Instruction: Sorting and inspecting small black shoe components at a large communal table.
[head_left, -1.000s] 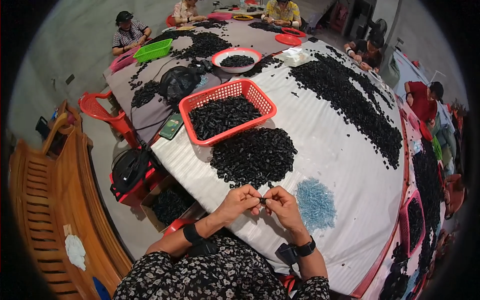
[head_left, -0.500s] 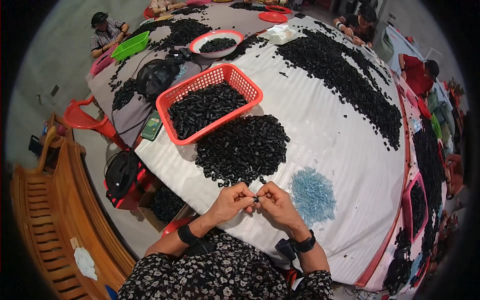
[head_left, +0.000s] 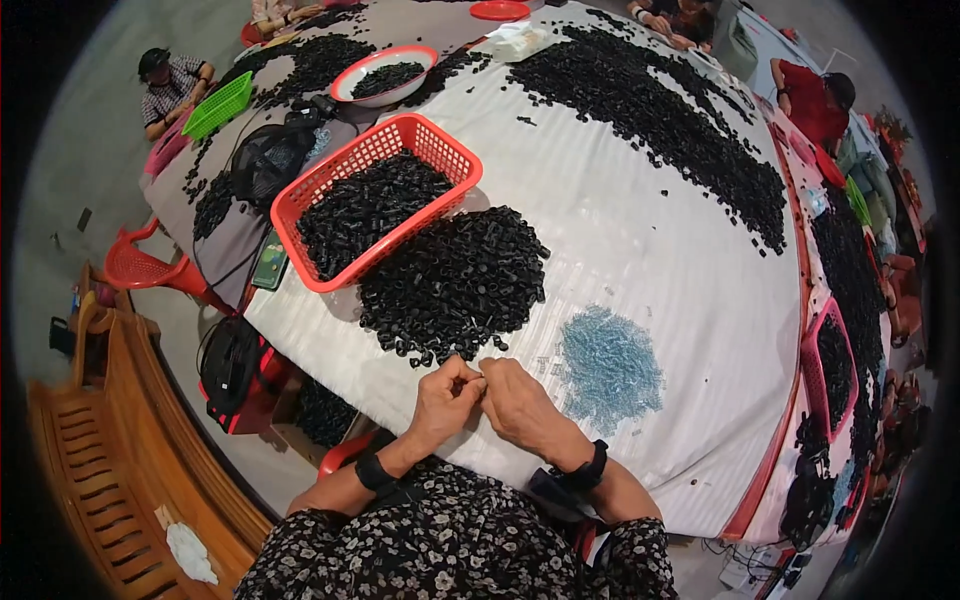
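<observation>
My left hand [head_left: 443, 403] and my right hand [head_left: 518, 405] meet at the near edge of a white-covered table, both with fingers pinched together. Whatever lies between the fingertips is hidden by the fingers. Just beyond them spreads a heap of small black plastic pieces [head_left: 455, 285]. Behind that heap, a red plastic basket [head_left: 375, 249] holds more black pieces [head_left: 375, 205]. To the right of my right hand lies a pile of small clear bluish pieces [head_left: 610, 365], with a few strays around it.
A long spread of black pieces [head_left: 650, 110] covers the far right. A red-rimmed basin [head_left: 382, 97], green basket [head_left: 218, 107] and black mesh bag [head_left: 270, 160] stand far left. A wooden bench [head_left: 110, 450] is at left. Several people sit around; one wears a red top [head_left: 808, 105].
The view has shifted, moving the table's things left and up. A small black piece showed between both hands' fingertips before; now it is out of sight. My right hand has turned, its back more visible.
</observation>
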